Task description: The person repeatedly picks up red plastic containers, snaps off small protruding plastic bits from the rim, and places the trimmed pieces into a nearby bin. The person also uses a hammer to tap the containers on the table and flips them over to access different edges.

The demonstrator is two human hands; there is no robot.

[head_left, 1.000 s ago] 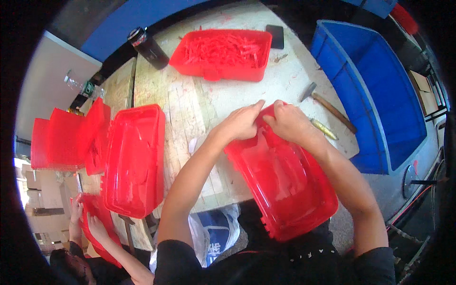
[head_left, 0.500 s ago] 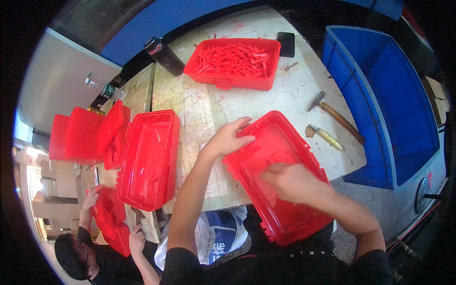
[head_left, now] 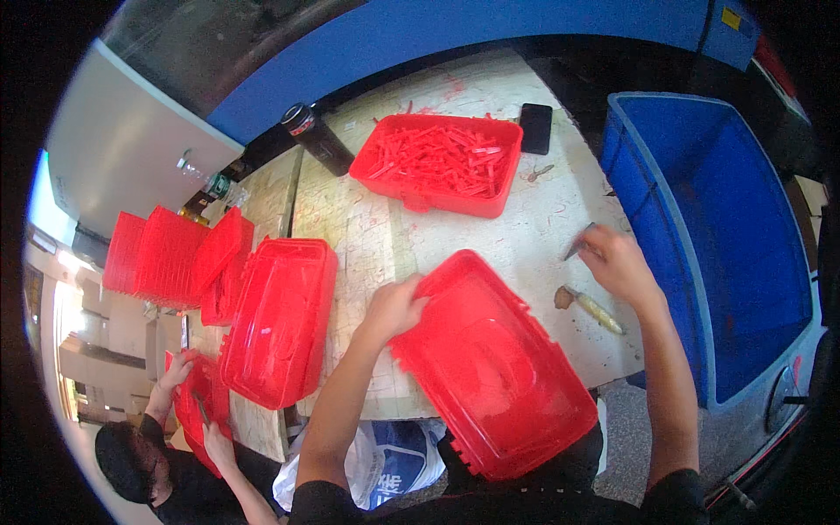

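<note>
Lids (head_left: 171, 258) stand stacked at far left, too tightly packed to count, and below them a co-worker (head_left: 166, 455) handles another red piece. One lid (head_left: 280, 319) lies flat on the bench (head_left: 385, 236). Left hand (head_left: 394, 306) grips the near edge of a second lid (head_left: 494, 363), which overhangs the bench's front edge; fingers curl over its rim. A firm hold there should keep it from sliding off while the other hand is busy. One tray (head_left: 442, 162) of red strips sits behind, with one bottle (head_left: 317, 140) and one phone (head_left: 535, 127). Right hand (head_left: 617, 262) closes on a hammer (head_left: 582, 241); one chisel (head_left: 595, 308) lies beside it. One blue bin (head_left: 717, 236) stands at right.
</note>
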